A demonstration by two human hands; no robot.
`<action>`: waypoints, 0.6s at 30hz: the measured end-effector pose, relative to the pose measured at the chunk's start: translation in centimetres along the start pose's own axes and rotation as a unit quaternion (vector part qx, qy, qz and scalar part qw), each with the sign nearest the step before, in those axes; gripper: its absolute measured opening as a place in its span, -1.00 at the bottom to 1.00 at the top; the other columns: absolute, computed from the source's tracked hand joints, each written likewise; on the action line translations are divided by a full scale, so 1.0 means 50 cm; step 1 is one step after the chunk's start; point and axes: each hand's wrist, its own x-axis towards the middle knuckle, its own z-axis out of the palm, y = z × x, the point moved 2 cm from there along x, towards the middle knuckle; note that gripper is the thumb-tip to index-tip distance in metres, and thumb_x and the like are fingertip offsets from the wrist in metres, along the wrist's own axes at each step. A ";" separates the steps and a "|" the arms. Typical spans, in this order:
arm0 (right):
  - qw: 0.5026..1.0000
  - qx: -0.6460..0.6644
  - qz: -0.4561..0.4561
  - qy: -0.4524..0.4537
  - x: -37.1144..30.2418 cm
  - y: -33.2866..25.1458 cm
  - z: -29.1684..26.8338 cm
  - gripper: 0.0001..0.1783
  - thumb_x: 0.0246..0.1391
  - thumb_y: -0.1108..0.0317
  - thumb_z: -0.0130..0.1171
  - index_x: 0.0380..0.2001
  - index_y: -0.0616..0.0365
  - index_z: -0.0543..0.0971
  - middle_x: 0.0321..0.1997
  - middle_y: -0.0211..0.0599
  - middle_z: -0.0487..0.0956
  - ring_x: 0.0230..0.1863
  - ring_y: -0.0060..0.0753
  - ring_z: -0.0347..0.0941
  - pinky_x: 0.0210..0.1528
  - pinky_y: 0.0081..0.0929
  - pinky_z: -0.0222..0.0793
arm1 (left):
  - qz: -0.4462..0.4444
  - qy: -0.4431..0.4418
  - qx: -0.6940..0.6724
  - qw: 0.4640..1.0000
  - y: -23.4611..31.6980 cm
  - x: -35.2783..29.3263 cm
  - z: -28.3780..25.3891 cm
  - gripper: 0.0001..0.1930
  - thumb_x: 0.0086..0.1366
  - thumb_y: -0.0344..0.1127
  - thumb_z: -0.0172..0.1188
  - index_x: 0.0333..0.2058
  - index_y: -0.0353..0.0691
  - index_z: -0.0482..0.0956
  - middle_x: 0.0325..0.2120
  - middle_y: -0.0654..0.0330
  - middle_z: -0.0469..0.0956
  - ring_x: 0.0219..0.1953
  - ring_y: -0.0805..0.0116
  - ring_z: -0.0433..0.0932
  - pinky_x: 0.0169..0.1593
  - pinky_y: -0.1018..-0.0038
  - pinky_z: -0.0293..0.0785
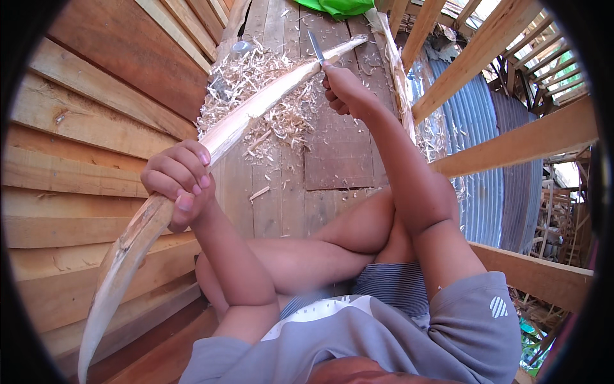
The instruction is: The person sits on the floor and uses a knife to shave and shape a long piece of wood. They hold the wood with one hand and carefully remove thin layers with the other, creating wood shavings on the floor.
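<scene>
A long, pale, curved piece of wood (246, 118) runs slantwise from the lower left to the upper middle, its bark stripped and both ends tapering. My left hand (180, 179) is closed around it near its middle, beside the plank wall. Out by the far end, my right hand (345, 91) grips a knife (316, 48) in a fist. The blade points up and away, close against the wood's surface or crossing over it. The knife's handle is mostly hidden inside my fingers.
Wood shavings (281, 121) lie heaped on the plank floor (268, 211) under the wood. A small clear cup (241, 48) stands among them, and a green bag (339, 6) lies at the far edge. Plank walling (83, 160) rises at left; rails (511, 144) and corrugated sheets (470, 121) are at right.
</scene>
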 end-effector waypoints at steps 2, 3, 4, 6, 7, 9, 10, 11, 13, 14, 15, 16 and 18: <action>0.998 -0.060 -0.023 0.008 0.012 -0.002 -0.031 -0.44 0.34 -0.21 -0.26 -0.63 -0.11 0.17 -0.73 -0.66 0.01 -0.76 -0.70 -0.24 -0.72 -0.53 -0.38 | 0.001 -0.006 -0.006 1.000 -0.003 0.002 0.001 -0.83 -0.02 -0.41 0.22 -0.58 -0.11 0.36 -0.70 0.31 0.36 -0.63 0.41 0.40 -0.28 0.36 0.41; 0.998 -0.054 -0.018 -0.004 0.020 -0.003 -0.041 -0.44 0.34 -0.21 -0.26 -0.63 -0.11 0.16 -0.73 -0.66 0.01 -0.76 -0.70 -0.24 -0.72 -0.53 -0.38 | -0.011 -0.008 0.004 1.000 -0.004 -0.003 0.003 -0.83 -0.01 -0.39 0.20 -0.58 -0.07 0.34 -0.69 0.33 0.34 -0.60 0.43 0.38 -0.25 0.37 0.38; 0.999 -0.049 -0.016 -0.017 0.023 -0.008 -0.041 -0.44 0.34 -0.22 -0.26 -0.63 -0.11 0.16 -0.72 -0.66 0.00 -0.76 -0.69 -0.24 -0.71 -0.53 -0.38 | -0.021 -0.011 0.016 1.000 -0.006 -0.006 0.001 -0.83 0.00 -0.36 0.18 -0.58 -0.04 0.32 -0.67 0.35 0.32 -0.58 0.45 0.35 -0.22 0.39 0.35; 0.999 -0.041 -0.015 0.006 0.026 0.006 -0.025 -0.44 0.34 -0.22 -0.26 -0.63 -0.12 0.16 -0.73 -0.67 0.00 -0.76 -0.70 -0.24 -0.72 -0.54 -0.39 | -0.027 -0.027 0.024 0.999 -0.007 -0.006 0.000 -0.82 0.01 -0.34 0.15 -0.58 -0.01 0.29 -0.65 0.37 0.30 -0.55 0.47 0.33 -0.19 0.40 0.32; 1.000 -0.028 -0.006 -0.008 0.012 0.005 -0.024 -0.45 0.34 -0.22 -0.26 -0.63 -0.12 0.15 -0.74 -0.68 0.00 -0.76 -0.71 -0.25 -0.72 -0.55 -0.39 | -0.025 -0.039 0.020 0.999 -0.004 -0.005 0.000 -0.83 0.01 -0.34 0.15 -0.58 -0.01 0.29 -0.65 0.37 0.30 -0.55 0.47 0.33 -0.19 0.40 0.32; 0.998 0.002 0.021 -0.052 0.004 -0.002 -0.025 -0.45 0.34 -0.21 -0.27 -0.64 -0.12 0.13 -0.75 -0.70 -0.02 -0.77 -0.73 -0.26 -0.75 -0.58 -0.41 | -0.016 -0.035 0.012 0.999 -0.001 -0.004 -0.002 -0.83 -0.01 -0.36 0.16 -0.58 -0.04 0.31 -0.67 0.35 0.32 -0.57 0.45 0.35 -0.22 0.38 0.35; 0.990 0.060 0.049 -0.119 0.010 -0.005 -0.031 -0.45 0.34 -0.20 -0.27 -0.64 -0.12 0.13 -0.75 -0.70 -0.02 -0.77 -0.73 -0.26 -0.75 -0.59 -0.40 | -0.009 -0.021 0.005 1.000 -0.002 -0.004 -0.002 -0.84 -0.02 -0.38 0.19 -0.58 -0.07 0.34 -0.68 0.33 0.34 -0.60 0.44 0.38 -0.25 0.38 0.38; 0.973 0.117 0.077 -0.186 0.016 -0.009 -0.040 -0.45 0.34 -0.20 -0.27 -0.63 -0.12 0.13 -0.75 -0.70 -0.03 -0.78 -0.73 -0.26 -0.75 -0.59 -0.40 | -0.002 -0.007 -0.002 1.000 -0.002 -0.003 -0.001 -0.84 -0.02 -0.40 0.21 -0.57 -0.10 0.36 -0.70 0.32 0.36 -0.62 0.42 0.40 -0.29 0.37 0.41; 0.950 0.156 0.097 -0.252 0.021 -0.006 -0.043 -0.46 0.34 -0.18 -0.27 -0.62 -0.10 0.13 -0.75 -0.69 -0.02 -0.78 -0.74 -0.25 -0.77 -0.62 -0.39 | -0.004 -0.003 0.001 1.000 0.000 -0.003 0.001 -0.85 -0.02 -0.41 0.20 -0.57 -0.10 0.36 -0.69 0.31 0.36 -0.62 0.42 0.40 -0.27 0.36 0.41; 0.966 0.134 0.076 -0.207 0.025 -0.005 -0.041 -0.46 0.35 -0.18 -0.28 -0.62 -0.10 0.14 -0.75 -0.69 -0.02 -0.78 -0.74 -0.25 -0.77 -0.61 -0.39 | -0.006 -0.001 0.004 1.000 0.001 -0.003 0.001 -0.85 -0.02 -0.41 0.19 -0.57 -0.10 0.36 -0.69 0.31 0.35 -0.61 0.41 0.40 -0.27 0.35 0.41; 0.979 0.112 0.055 -0.162 0.029 -0.004 -0.039 -0.46 0.35 -0.18 -0.28 -0.61 -0.09 0.14 -0.75 -0.68 -0.01 -0.77 -0.73 -0.25 -0.76 -0.60 -0.39 | -0.007 -0.002 0.004 1.000 -0.001 -0.003 0.001 -0.85 -0.02 -0.42 0.19 -0.57 -0.10 0.36 -0.69 0.31 0.35 -0.61 0.41 0.40 -0.26 0.35 0.41; 0.989 0.089 0.035 -0.116 0.030 -0.003 -0.037 -0.46 0.35 -0.18 -0.28 -0.61 -0.09 0.15 -0.75 -0.68 -0.01 -0.77 -0.73 -0.25 -0.76 -0.60 -0.39 | -0.008 -0.002 0.003 1.000 -0.002 -0.004 0.001 -0.85 -0.02 -0.42 0.18 -0.57 -0.10 0.36 -0.69 0.31 0.35 -0.61 0.41 0.39 -0.26 0.34 0.41; 0.998 0.015 -0.011 -0.053 0.025 0.002 -0.038 -0.47 0.35 -0.17 -0.27 -0.60 -0.08 0.16 -0.74 -0.66 0.00 -0.76 -0.72 -0.25 -0.75 -0.57 -0.39 | -0.010 -0.002 0.001 1.000 -0.003 -0.003 0.001 -0.86 -0.03 -0.43 0.17 -0.57 -0.11 0.35 -0.69 0.30 0.35 -0.60 0.40 0.39 -0.25 0.34 0.40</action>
